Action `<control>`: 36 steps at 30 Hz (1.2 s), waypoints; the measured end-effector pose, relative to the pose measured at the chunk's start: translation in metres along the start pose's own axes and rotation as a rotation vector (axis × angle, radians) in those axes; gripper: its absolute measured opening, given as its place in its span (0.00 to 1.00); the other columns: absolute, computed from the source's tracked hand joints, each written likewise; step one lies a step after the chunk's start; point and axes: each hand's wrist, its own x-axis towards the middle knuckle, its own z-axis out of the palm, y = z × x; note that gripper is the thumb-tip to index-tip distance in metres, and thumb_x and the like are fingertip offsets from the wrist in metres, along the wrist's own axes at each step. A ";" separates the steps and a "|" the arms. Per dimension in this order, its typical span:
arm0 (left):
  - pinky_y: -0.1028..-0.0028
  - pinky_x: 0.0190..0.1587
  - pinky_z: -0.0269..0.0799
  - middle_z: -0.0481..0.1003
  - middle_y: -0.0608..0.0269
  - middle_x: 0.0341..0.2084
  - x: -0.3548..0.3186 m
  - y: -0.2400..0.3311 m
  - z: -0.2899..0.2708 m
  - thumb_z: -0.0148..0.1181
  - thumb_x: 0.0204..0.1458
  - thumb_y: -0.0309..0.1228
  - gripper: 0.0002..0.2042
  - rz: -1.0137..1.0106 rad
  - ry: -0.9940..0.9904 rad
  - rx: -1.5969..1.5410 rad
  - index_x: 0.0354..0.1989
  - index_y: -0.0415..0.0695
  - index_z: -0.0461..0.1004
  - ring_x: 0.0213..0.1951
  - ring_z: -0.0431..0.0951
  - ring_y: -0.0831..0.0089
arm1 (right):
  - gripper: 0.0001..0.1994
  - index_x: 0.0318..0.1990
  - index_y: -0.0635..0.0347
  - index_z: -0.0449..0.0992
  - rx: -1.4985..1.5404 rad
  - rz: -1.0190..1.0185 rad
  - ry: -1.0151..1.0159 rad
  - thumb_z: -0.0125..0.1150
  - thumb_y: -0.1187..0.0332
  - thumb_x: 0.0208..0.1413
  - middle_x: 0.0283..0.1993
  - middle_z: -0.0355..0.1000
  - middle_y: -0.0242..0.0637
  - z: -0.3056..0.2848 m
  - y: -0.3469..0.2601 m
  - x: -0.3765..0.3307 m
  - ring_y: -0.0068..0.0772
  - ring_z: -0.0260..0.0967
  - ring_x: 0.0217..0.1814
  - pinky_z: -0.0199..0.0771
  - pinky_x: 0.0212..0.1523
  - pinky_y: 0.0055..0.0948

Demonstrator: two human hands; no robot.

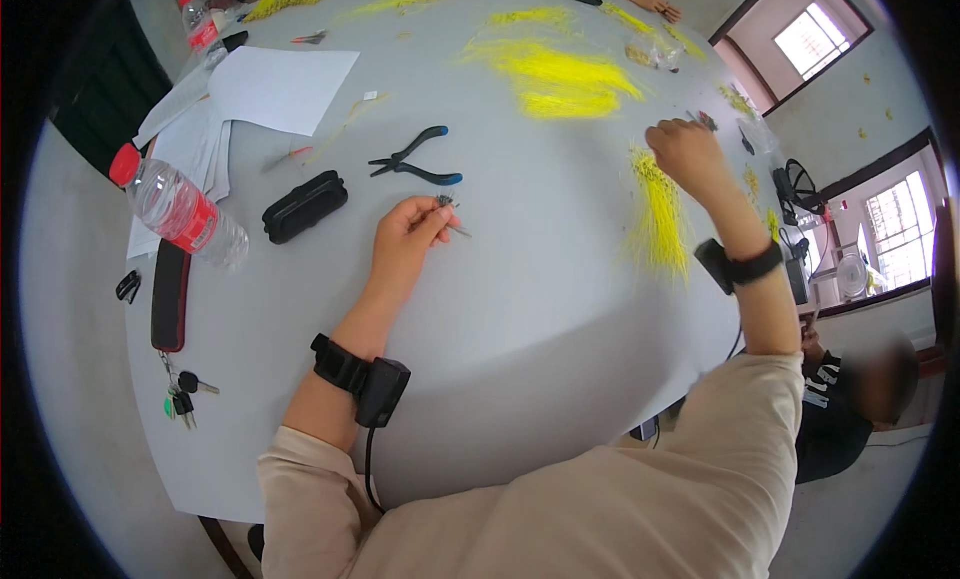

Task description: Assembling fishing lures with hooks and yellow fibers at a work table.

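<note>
My left hand (pixel 412 234) is closed in a pinch over the near middle of the table. Between its thumb and fingers sits a small cluster of thin grey metal pieces (pixel 446 200), with one slim end poking out below; their exact kind is too small to tell. Just beyond it lie pliers (pixel 412 164) with black and blue handles, jaws pointing left. At the right, my right hand (pixel 690 157) is closed at the far end of a bundle of thin yellow wires (pixel 657 214). Its fingertips are turned away, so whatever they grip is hidden.
More yellow wires (pixel 570 79) lie at the far middle. On the left are a black case (pixel 305 207), a red-capped bottle (pixel 180 214), paper sheets (pixel 280 89), a dark long case (pixel 170 297) and keys (pixel 185 389). Another person's hand (pixel 652 3) rests at the far edge.
</note>
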 end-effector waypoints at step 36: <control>0.85 0.34 0.64 0.74 0.66 0.28 0.001 -0.004 -0.001 0.56 0.52 0.30 0.05 0.007 0.014 -0.107 0.34 0.43 0.71 0.27 0.66 0.86 | 0.09 0.25 0.63 0.73 1.000 0.146 -0.110 0.57 0.65 0.42 0.26 0.71 0.46 0.008 -0.178 -0.010 0.48 0.69 0.30 0.70 0.34 0.38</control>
